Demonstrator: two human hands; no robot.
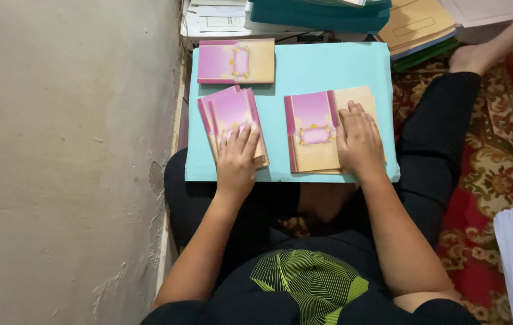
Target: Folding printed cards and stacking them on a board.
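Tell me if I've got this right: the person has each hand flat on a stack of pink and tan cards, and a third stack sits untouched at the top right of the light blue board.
Not quite. The third stack sits at the top left of the light blue board, not the top right, as the head view shows. The rest holds: the left hand and the right hand each lie flat on a stack of pink and tan cards.

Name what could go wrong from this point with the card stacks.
The fanned pink card stack under the left hand is already skewed and could slide apart. The larger stack under the right hand lies near the light blue sheet's front edge above the lap, so a nudge might tip cards off.
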